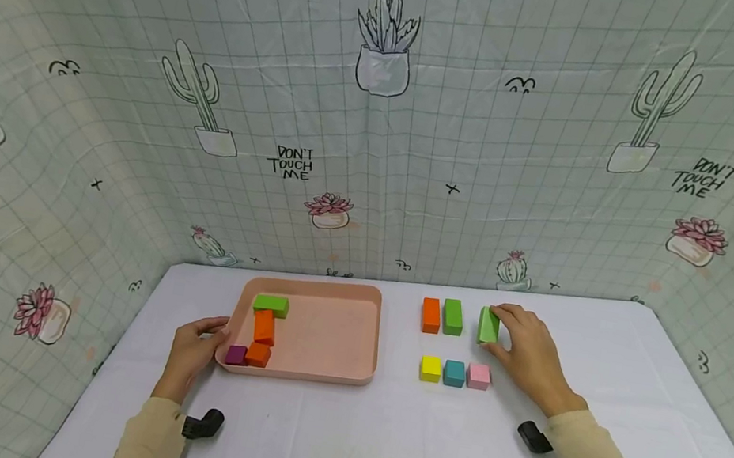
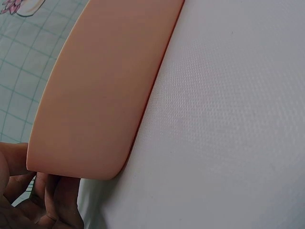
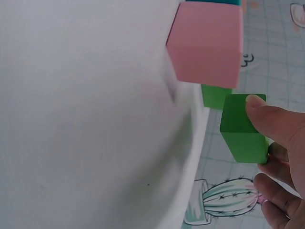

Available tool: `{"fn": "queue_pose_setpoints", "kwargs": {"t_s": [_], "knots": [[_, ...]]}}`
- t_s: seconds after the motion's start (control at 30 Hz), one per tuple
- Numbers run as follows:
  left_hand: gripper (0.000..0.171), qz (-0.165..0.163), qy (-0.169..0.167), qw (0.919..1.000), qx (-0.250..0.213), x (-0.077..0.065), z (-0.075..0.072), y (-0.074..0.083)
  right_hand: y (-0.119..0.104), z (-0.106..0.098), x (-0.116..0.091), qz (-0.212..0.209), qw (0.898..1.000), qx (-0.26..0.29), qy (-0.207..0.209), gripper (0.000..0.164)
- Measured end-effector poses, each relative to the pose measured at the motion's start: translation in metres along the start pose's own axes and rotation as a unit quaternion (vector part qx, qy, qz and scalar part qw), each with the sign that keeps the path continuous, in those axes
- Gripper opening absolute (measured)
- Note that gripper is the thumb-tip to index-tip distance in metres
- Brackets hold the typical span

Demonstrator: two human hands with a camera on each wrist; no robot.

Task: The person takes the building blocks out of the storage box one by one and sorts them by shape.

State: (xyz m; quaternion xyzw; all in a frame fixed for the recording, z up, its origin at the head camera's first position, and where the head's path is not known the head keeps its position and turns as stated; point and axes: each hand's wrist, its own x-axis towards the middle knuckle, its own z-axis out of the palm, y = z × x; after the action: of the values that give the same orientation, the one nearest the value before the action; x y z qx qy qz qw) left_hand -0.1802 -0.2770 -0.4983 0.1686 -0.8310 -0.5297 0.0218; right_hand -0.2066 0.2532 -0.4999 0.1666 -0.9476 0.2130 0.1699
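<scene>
My left hand (image 1: 192, 352) holds the left side of a pink tray (image 1: 322, 372), its fingers curled at the outer wall in the left wrist view. On the right, my right hand (image 1: 529, 359) pinches a green block (image 1: 488, 326) between thumb and fingers. The right wrist view shows the thumb on the near face of this green block (image 3: 245, 138). Inside the tray, along its left side, lie a green block (image 1: 271, 305), two orange blocks (image 1: 264, 327) and a purple cube (image 1: 236, 355).
Left of the held block stand an orange block (image 1: 430, 316) and another green block (image 1: 452, 317). Nearer the person, a yellow cube (image 1: 430, 369), a teal cube (image 1: 454, 373) and a pink cube (image 1: 478, 376) form a row. A patterned cloth (image 1: 424, 142) hangs behind the white table (image 1: 318, 445).
</scene>
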Motion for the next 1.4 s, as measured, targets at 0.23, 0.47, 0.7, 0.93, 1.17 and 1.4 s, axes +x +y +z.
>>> {"fn": "queue_pose_setpoints", "kwargs": {"t_s": [0.23, 0.47, 0.7, 0.93, 1.17, 1.4], "knots": [[0.036, -0.007, -0.002, 1.0, 0.003, 0.0, 0.0, 0.0, 0.009, 0.006, 0.004, 0.001, 1.0, -0.003, -0.023, 0.064], [0.036, -0.001, -0.002, 1.0, -0.002, 0.0, -0.001, 0.0, 0.014, 0.012, 0.008, 0.001, 0.999, -0.004, -0.046, 0.063], [0.036, -0.003, 0.004, 1.0, 0.003, -0.001, 0.0, 0.0, 0.018, 0.021, 0.014, -0.008, 0.998, -0.005, -0.057, 0.062], [0.037, 0.0, 0.001, 1.0, 0.008, 0.0, -0.001, -0.001, 0.019, 0.022, 0.021, -0.009, 0.996, -0.008, -0.089, 0.06], [0.037, -0.001, -0.002, 0.9999, 0.011, -0.001, -0.001, 0.0, 0.019, 0.023, 0.027, -0.012, 0.994, -0.009, -0.109, 0.058], [0.036, 0.0, 0.005, 1.0, 0.005, 0.0, 0.001, 0.0, 0.02, 0.025, 0.032, -0.012, 0.993, -0.004, -0.118, 0.058]]}}
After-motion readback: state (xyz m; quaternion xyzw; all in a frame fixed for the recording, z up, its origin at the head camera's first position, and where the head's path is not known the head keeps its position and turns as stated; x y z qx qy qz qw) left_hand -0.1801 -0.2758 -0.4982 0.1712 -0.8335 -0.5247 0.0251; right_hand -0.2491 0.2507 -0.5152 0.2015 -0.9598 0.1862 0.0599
